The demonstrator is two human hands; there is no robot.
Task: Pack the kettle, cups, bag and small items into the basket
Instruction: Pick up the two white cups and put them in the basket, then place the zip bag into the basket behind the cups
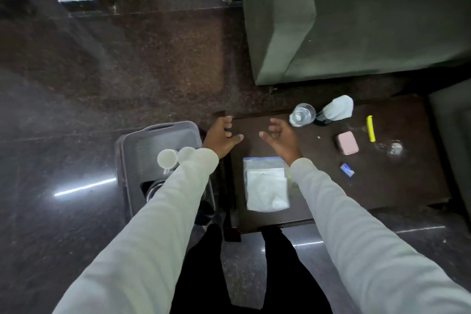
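A grey basket (132, 150) stands on the floor left of the dark table (397, 186). Inside it sit two white cups (167, 158) and a dark kettle (153, 188), partly hidden by my left sleeve. My left hand (221, 137) hovers open over the table's left edge. My right hand (280, 139) is open beside it, fingers spread and empty. Just below the hands a clear zip bag (266, 183) with white contents lies flat on the table. Further right lie a pink case (347, 143), a yellow comb (370, 128) and a small blue packet (347, 169).
A clear water bottle (302, 115) and a white-wrapped object (336, 108) stand at the table's far edge. A glass item (393, 148) sits at the right. A green sofa (356, 20) stands behind the table. Dark polished floor (102, 71) spreads to the left.
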